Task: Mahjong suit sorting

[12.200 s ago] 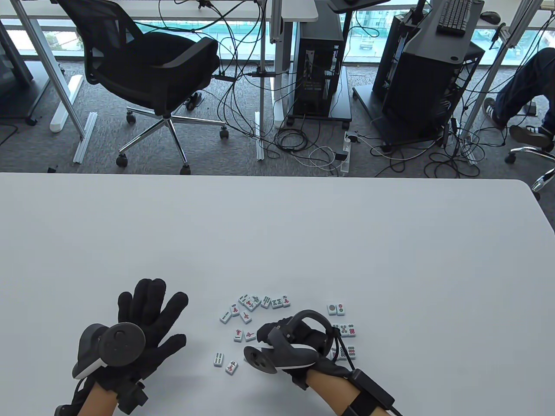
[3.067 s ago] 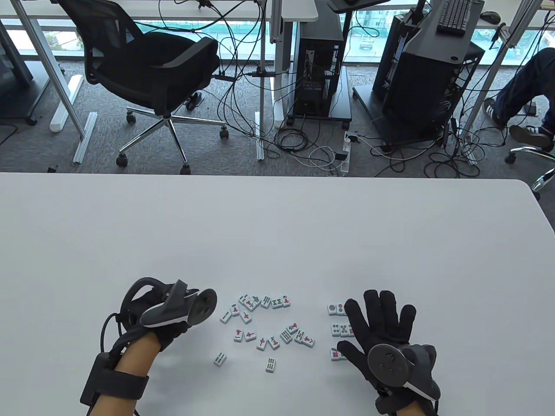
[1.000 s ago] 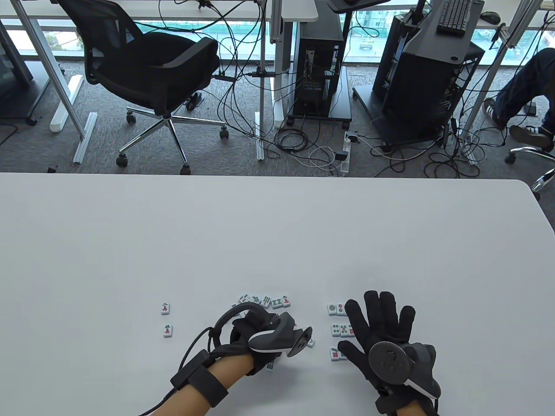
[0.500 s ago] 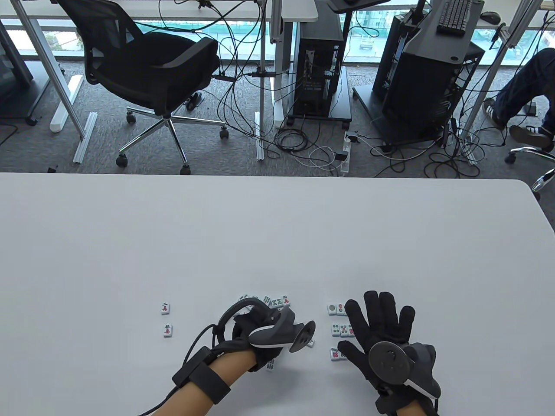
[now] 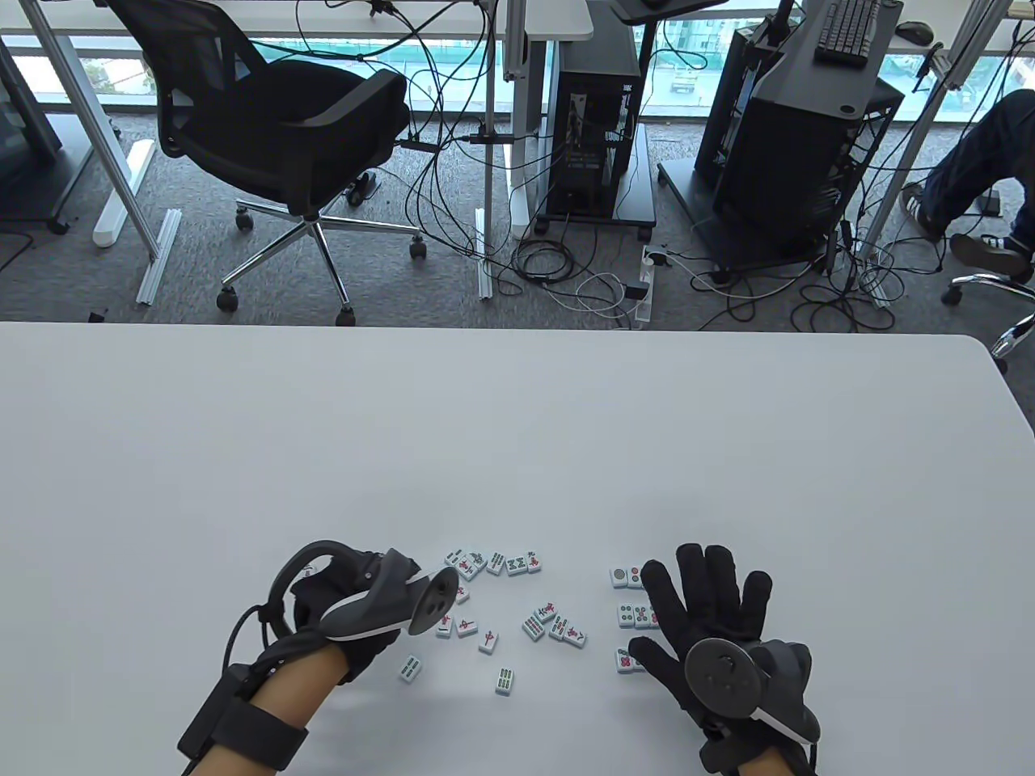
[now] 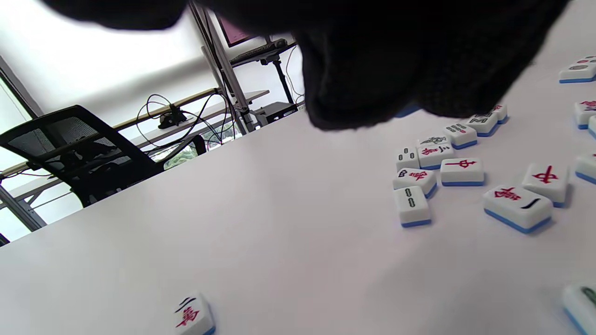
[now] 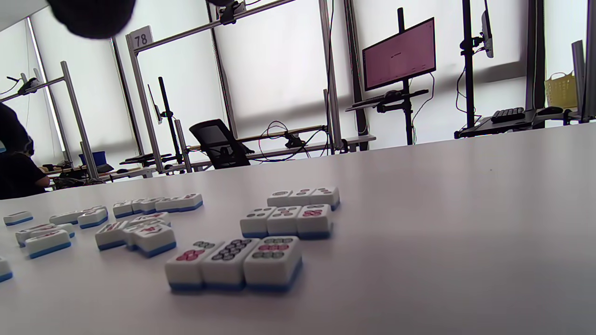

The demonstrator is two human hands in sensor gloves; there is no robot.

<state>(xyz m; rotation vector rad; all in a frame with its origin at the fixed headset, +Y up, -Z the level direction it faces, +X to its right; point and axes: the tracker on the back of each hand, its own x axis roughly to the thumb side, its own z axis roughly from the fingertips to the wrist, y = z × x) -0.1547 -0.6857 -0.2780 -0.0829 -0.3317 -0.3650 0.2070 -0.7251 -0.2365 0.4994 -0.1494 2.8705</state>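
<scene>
The left hand [image 5: 340,602] hung curled over the table [image 5: 517,453] left of the mixed tiles [image 5: 493,606]; whether its fingers held a tile I could not tell. The right hand [image 5: 711,622] lay flat and spread, holding nothing, beside the sorted rows [image 7: 284,221]. Better to set a tile squarely beside the lone character tile [image 6: 191,316]

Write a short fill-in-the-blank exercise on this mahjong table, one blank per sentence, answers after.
1. The dot-suit tiles on the table form ___ rows of three.
2. The right hand lies with its fingers ___.
3. The tracker sits on the back of the ___ hand.
4. The office chair is ___ in colour.

Missing words: three; spread; left; black
</scene>
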